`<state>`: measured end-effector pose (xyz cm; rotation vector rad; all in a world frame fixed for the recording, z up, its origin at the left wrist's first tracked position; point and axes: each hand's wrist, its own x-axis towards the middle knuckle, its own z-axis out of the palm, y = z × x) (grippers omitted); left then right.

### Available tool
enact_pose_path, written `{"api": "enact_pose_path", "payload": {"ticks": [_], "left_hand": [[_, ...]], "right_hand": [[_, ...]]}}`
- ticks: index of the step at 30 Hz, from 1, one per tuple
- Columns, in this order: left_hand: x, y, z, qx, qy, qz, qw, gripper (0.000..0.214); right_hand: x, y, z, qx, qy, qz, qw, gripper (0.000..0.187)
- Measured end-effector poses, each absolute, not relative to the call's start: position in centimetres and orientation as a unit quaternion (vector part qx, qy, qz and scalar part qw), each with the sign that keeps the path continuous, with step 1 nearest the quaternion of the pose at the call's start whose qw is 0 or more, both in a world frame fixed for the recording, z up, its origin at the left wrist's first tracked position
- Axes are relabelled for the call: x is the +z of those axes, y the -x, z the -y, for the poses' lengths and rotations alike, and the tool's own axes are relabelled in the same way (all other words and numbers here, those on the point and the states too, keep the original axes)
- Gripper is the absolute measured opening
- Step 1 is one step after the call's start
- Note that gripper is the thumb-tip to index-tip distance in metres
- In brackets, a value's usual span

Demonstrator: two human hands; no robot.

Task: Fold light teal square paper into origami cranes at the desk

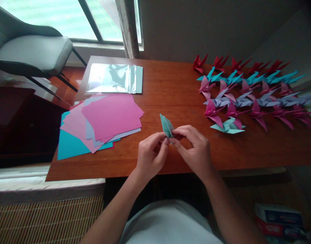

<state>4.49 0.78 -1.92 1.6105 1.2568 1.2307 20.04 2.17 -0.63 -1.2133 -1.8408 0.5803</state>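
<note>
A small teal folded paper piece [166, 125] is pinched between both my hands just above the wooden table [175, 91]. My left hand [150, 156] grips its lower left with thumb and fingertips closed. On the lower right side, my right hand [193, 149] pinches it too, fingers curled. The paper's pointed tip sticks up and away from me. A loose stack of pink, lilac and teal paper sheets [101, 123] lies to the left of my hands.
Rows of finished red, teal, pink and lilac paper cranes [247, 91] cover the table's right side. A clear plastic sleeve [113, 78] lies at the back left. A grey chair [30, 51] stands by the window. A box [278, 220] sits on the floor at lower right.
</note>
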Motion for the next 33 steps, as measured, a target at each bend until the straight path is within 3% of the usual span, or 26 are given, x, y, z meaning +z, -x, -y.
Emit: {"api": "enact_pose_path", "payload": {"ticks": [16,25,33], "left_hand": [[-2.03,-4.31,-0.82,0.482,-0.652,-0.47,0.349,0.021],[-2.26,-4.55,-0.89,0.481,-0.644,-0.486,0.344,0.011],[-2.4,-4.54,-0.81,0.474,-0.671,-0.479,0.31,0.012]], "right_hand": [[-0.48,-19.98,-2.08,0.209,0.479,0.746,0.413,0.012],[-0.58,-20.23,-2.0,0.194,0.47,0.756,0.411,0.017],[-0.85,-19.84,-1.8,0.199,0.503,0.73,0.418,0.008]]}}
